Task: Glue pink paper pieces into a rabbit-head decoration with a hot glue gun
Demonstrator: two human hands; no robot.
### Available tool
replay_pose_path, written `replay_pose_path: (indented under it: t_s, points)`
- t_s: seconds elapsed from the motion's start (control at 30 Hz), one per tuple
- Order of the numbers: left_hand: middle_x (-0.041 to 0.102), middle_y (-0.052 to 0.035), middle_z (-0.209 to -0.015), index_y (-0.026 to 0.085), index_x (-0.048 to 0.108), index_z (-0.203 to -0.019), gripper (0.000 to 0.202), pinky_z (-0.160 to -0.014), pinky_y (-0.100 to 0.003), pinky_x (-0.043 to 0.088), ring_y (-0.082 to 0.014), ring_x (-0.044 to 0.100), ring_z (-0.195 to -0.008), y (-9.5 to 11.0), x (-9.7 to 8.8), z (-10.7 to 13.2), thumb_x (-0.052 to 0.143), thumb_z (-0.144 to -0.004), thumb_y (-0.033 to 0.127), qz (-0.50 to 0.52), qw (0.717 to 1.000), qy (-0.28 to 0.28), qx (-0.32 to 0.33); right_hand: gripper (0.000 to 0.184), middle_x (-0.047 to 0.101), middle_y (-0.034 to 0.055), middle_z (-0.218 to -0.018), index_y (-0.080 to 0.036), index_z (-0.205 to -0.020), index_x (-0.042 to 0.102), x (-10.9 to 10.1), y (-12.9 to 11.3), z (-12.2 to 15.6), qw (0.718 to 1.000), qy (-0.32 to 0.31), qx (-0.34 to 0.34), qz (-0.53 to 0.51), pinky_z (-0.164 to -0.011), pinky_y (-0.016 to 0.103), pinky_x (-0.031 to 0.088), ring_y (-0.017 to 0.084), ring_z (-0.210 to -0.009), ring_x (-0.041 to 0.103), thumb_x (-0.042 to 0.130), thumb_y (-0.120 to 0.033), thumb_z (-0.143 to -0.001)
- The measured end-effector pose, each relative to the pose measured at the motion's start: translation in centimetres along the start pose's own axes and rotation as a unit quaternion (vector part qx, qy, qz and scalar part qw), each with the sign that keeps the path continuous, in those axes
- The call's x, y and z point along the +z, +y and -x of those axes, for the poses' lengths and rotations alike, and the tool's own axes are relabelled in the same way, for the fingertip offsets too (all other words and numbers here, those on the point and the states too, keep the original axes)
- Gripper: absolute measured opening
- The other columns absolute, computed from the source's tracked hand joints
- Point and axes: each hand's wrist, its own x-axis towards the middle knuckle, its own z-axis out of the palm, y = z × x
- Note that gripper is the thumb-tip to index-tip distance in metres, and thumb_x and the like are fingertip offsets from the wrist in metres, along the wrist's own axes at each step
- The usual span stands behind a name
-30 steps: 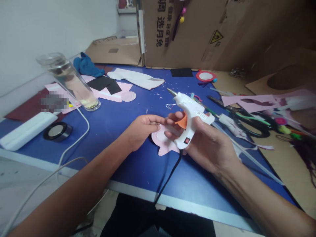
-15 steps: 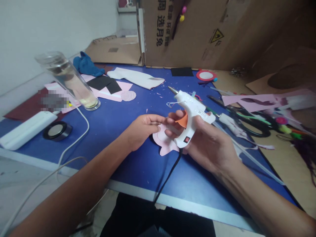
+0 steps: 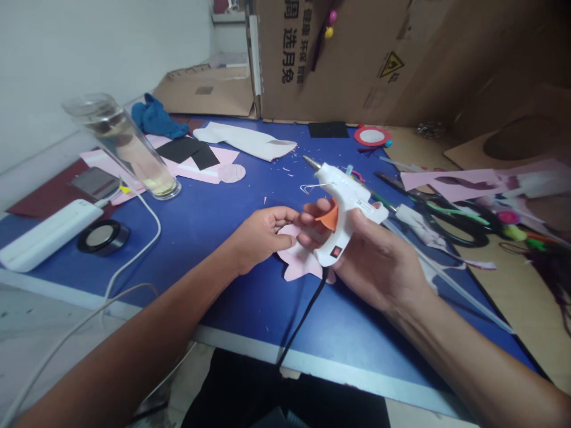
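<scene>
My right hand [image 3: 386, 258] is wrapped around a white hot glue gun [image 3: 343, 196] with an orange trigger. Its metal nozzle points up and to the left, and a thin thread of glue loops beside the barrel. From the handle a black cord runs down past the table's front edge. My left hand [image 3: 261, 235] is closed, thumb against fingers, on the upper left edge of a pink cutout [image 3: 301, 264] with a wavy outline. The right fingertips lie close to that piece too; the gun and fingers hide part of it.
A tilted-looking glass bottle [image 3: 143, 154], a white power bank [image 3: 51, 235] with a cable and a black tape roll [image 3: 103, 236] are on the left. Scissors [image 3: 464, 229] and pink scraps [image 3: 450, 180] lie right. Cardboard [image 3: 348, 65] stands behind the blue table [image 3: 223, 297].
The pink cutout has turned and tilted slightly between my hands. My left thumb has shifted a little to the right and down. The glue gun has barely moved.
</scene>
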Motion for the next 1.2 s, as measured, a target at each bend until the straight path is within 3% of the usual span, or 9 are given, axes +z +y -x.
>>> replay_pose_path:
  t_s: [0.37, 0.67, 1.0, 1.2]
  points:
    - [0.08, -0.0057, -0.103, 0.02, 0.076, -0.102, 0.031, -0.086, -0.033, 0.052, -0.0211, 0.073, -0.099, -0.59, -0.12, -0.23, 0.079, -0.072, 0.015, -0.023, 1.0, 0.02, 0.002, 0.027, 0.074, 0.0034, -0.147, -0.033, -0.112, 0.083, 0.12, 0.06, 0.07, 1.0, 0.002, 0.008, -0.028, -0.124, 0.052, 0.054, 0.035, -0.148, 0.061, 0.085, -0.051, -0.092]
    - [0.079, -0.0043, -0.102, 0.019, 0.074, -0.098, 0.028, -0.084, -0.033, 0.05, -0.0187, 0.069, -0.093, -0.25, -0.25, -0.21, 0.075, -0.071, 0.016, -0.06, 0.998, 0.027, 0.012, 0.028, 0.079, 0.0035, -0.134, -0.032, -0.116, 0.084, -0.54, 0.43, 0.05, 0.999, -0.018, -0.001, -0.027, -0.119, 0.046, 0.058, 0.031, -0.137, 0.069, 0.081, -0.051, -0.097]
    - [0.075, -0.0011, -0.095, 0.018, 0.075, -0.097, 0.031, -0.074, -0.029, 0.044, -0.0145, 0.064, -0.081, -0.3, -0.47, -0.4, 0.075, -0.066, 0.014, -0.021, 0.999, 0.03, -0.001, 0.03, 0.08, 0.0033, -0.127, -0.033, -0.115, 0.084, -0.36, 0.29, 0.19, 1.0, -0.009, -0.009, -0.019, -0.118, 0.05, 0.058, 0.031, -0.132, 0.071, 0.084, -0.054, -0.093]
    - [0.074, -0.0021, -0.09, 0.018, 0.076, -0.093, 0.02, -0.074, -0.029, 0.046, -0.0152, 0.065, -0.078, -0.64, -0.83, -0.44, 0.08, -0.074, 0.02, 0.008, 1.0, 0.027, -0.006, 0.028, 0.078, 0.003, -0.134, -0.032, -0.116, 0.084, -0.35, 0.23, 0.25, 1.0, -0.012, -0.003, -0.025, -0.113, 0.044, 0.061, 0.028, -0.127, 0.072, 0.082, -0.052, -0.096]
